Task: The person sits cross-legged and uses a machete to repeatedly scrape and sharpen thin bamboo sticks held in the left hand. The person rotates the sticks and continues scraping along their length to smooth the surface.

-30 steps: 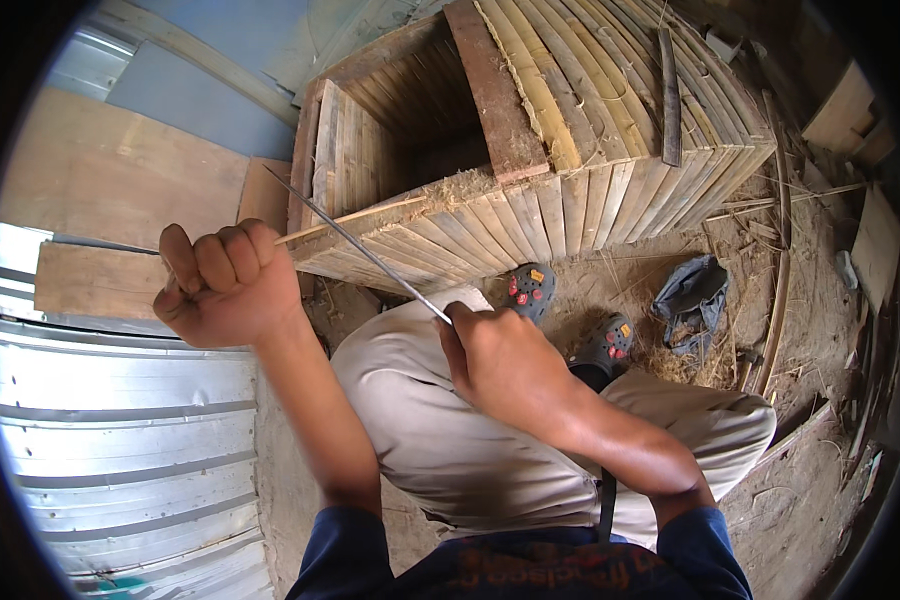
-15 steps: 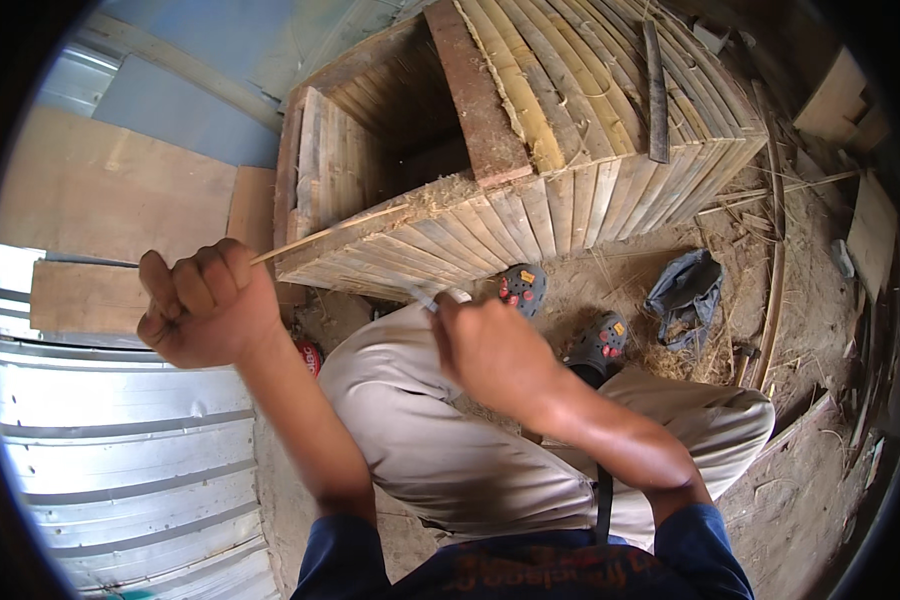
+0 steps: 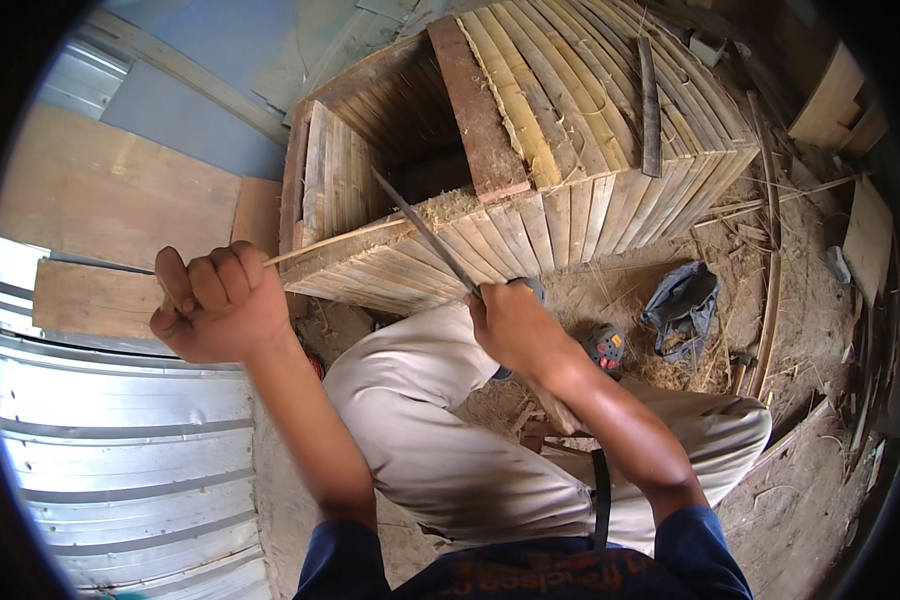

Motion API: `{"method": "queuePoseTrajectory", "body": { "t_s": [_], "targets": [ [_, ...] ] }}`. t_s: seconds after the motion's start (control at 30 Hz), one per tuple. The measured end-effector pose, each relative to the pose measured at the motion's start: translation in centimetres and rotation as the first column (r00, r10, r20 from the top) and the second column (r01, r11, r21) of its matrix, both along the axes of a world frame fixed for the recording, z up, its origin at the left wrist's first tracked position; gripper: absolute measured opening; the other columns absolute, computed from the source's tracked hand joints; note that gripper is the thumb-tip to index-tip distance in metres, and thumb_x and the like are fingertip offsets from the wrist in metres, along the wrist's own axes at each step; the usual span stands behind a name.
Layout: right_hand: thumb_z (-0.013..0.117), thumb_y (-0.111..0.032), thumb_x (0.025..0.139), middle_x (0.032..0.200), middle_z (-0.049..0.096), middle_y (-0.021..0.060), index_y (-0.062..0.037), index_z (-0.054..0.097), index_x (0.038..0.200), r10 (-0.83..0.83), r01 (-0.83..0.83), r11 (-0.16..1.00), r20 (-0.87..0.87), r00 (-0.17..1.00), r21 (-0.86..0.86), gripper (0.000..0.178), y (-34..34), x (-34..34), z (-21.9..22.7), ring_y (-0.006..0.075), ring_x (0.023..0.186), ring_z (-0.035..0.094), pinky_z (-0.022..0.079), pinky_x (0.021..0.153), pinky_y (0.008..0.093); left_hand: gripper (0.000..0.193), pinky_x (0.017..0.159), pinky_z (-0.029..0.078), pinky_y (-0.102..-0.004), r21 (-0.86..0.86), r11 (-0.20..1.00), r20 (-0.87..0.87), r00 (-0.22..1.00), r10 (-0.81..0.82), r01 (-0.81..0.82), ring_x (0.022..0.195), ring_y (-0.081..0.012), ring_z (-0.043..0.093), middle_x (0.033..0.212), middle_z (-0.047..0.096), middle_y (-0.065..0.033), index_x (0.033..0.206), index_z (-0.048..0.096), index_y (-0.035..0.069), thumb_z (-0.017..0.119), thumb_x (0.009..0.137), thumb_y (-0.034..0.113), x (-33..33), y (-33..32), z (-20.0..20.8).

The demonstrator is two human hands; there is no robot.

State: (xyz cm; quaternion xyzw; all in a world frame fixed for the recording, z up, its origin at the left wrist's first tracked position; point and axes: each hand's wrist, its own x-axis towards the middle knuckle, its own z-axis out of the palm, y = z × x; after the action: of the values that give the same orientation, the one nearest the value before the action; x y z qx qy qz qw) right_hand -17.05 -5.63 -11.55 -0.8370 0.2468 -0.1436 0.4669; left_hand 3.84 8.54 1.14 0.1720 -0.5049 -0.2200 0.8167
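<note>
Compared with half a second ago, the right hand (image 3: 520, 328), gripping the knife (image 3: 426, 233), has shifted rightward, its blade now slanting up-left across the slatted box (image 3: 560, 222) in view, while the left fist (image 3: 220, 305) stays raised, clenched round a thin strip (image 3: 335, 240) running toward the box's shaving-littered edge.

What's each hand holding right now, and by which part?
Left hand: a thin stick, toward its left end. Right hand: a knife, gripped just behind the blade.
</note>
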Motion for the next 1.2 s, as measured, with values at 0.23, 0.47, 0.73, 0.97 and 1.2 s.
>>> {"method": "queuePoseTrajectory", "body": {
  "t_s": [0.23,0.47,0.73,0.97,1.2],
  "targets": [
    [0.06,-0.023,0.098,0.072,0.063,0.0343,0.0095,0.065,0.08,-0.033,0.034,0.999,0.036,0.999,-0.017,0.037,-0.1,0.9,-3.1,0.0516,0.073,0.064,0.051,0.07,0.0568,0.027,0.053,0.018,-0.0319,0.014,0.999,-0.031,0.999,0.045,-0.044,0.047,-0.0117,0.014,0.05,0.022,0.0026,0.074,0.031,0.016,0.043,0.091,0.034,-0.6,-0.5,0.7],
    [0.056,-0.032,0.104,0.064,0.065,0.0152,0.005,0.069,0.09,0.048,-0.056,0.959,0.033,0.998,0.278,0.042,-0.8,-1.7,-8.1,0.0257,0.055,0.065,0.052,0.056,0.0395,0.06,0.05,0.021,-0.0299,0.34,0.702,0.004,0.747,0.664,-0.626,0.052,-0.0128,0.021,0.056,0.025,-0.0011,0.069,0.031,0.014,0.024,0.105,0.062,-2.1,-4.9,-1.9],
    [0.045,-0.036,0.111,0.072,0.065,0.007,0.0053,0.065,0.116,-0.059,-0.094,0.597,0.161,0.985,0.797,0.046,6.5,-13.8,-11.6,0.0117,0.063,0.062,0.051,0.06,0.0292,0.037,0.048,0.028,-0.0251,0.38,0.868,-0.414,0.781,0.468,-0.318,0.052,-0.011,0.028,0.063,0.033,0.0008,0.091,0.051,0.008,0.036,0.112,0.034,2.7,-3.9,-2.7],
    [0.05,-0.017,0.108,0.11,0.068,0.021,-0.0044,0.03,0.153,-0.251,-0.251,0.308,0.333,0.909,0.918,0.051,6.8,-19.1,-13.7,0.0278,0.094,0.072,0.061,0.081,0.0405,0.023,0.043,0.026,-0.0225,0.472,0.882,-0.497,0.826,0.267,-0.001,0.049,-0.0076,0.028,0.062,0.034,0.0032,0.116,0.058,0.005,0.046,0.11,0.023,-3.1,-6.8,-3.1],
    [0.056,-0.024,0.106,0.113,0.066,0.0281,-0.0029,0.027,0.152,-0.338,-0.404,0.006,0.382,0.86,0.915,0.058,6.2,-19.7,-13.0,0.0358,0.103,0.07,0.059,0.089,0.0493,0.029,0.047,0.028,-0.0205,0.52,0.85,-0.594,0.751,0.288,0.086,0.051,-0.0056,0.029,0.065,0.037,0.0043,0.13,0.059,0.007,0.052,0.108,0.025,-7.4,-10.8,-2.4]
  ]
}}
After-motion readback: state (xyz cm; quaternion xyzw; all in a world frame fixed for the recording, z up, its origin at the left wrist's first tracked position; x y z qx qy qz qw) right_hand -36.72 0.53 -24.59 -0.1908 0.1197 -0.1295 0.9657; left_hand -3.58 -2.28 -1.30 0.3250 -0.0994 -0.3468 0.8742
